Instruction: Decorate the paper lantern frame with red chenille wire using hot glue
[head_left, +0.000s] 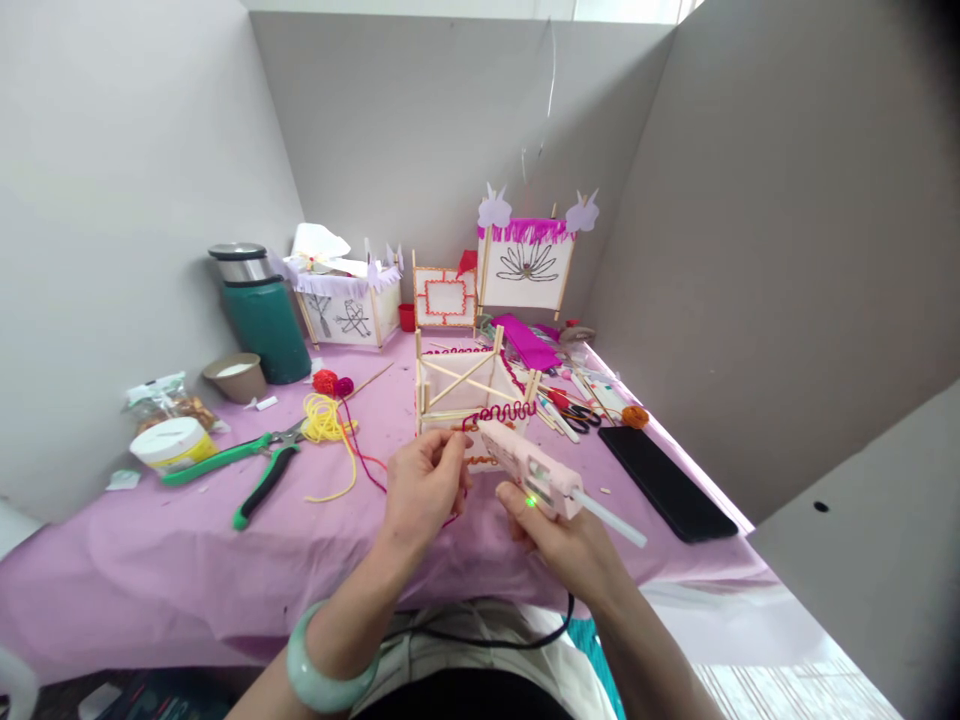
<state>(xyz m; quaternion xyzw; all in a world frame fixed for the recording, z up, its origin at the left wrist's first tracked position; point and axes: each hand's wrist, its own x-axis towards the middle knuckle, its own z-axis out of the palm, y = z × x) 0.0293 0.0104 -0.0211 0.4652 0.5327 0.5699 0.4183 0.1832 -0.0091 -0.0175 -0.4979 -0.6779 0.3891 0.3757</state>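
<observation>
My right hand is wrapped round a pale pink glue gun. A green light glows on the gun, a whitish glue stick juts from its back, and its nozzle points at the lantern frame. My left hand is closed in a pinch beside the nozzle, on a strand of magenta yarn that trails from a small ball; the fingertips are partly hidden. Just beyond both hands stands the lantern frame of wooden sticks and white panels. Wavy magenta yarn lines its upper edge.
Green-handled pliers, yellow yarn, a cup and a teal bottle lie or stand leftward. At right are a black phone, scissors and markers. Decorated lantern panels stand behind. A black cord crosses my lap.
</observation>
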